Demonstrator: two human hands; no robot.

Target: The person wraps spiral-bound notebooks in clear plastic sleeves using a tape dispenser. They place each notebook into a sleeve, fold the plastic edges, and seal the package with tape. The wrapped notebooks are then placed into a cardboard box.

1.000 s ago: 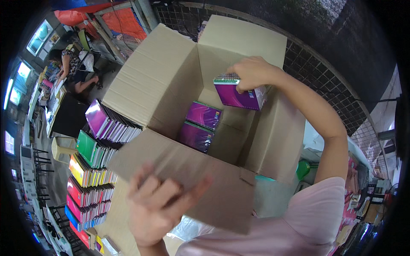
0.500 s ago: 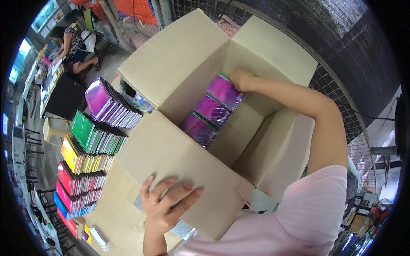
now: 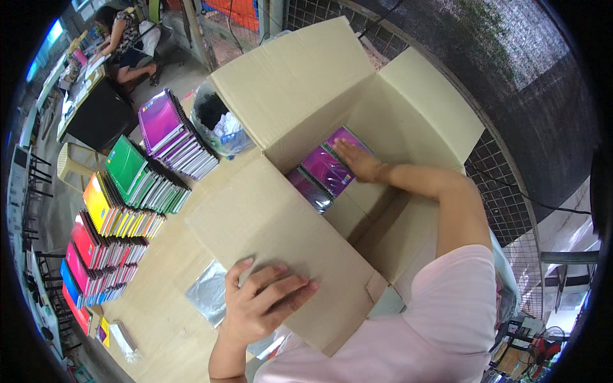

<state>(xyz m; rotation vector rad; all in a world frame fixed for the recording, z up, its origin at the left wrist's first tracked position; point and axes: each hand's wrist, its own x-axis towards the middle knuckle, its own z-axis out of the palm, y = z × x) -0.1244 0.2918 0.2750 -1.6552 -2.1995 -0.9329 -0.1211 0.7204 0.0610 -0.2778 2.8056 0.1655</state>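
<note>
Right hand (image 3: 359,162) flat, unclenched, atop the farthest purple plastic-wrapped notebook pack (image 3: 352,136); left hand (image 3: 257,302) loose over near brown cardboard flap (image 3: 288,231)!

The right hand (image 3: 359,162), gripping a notebook pack (image 3: 348,135) above the box (image 3: 405,105) one second ago, now lies palm down over the row's far end. The pack has been lowered there; the row counts three packs, previously two. The left hand (image 3: 258,303), earlier blurred with fingers curled, now rests spread-fingered on the near flap (image 3: 281,223).
</note>
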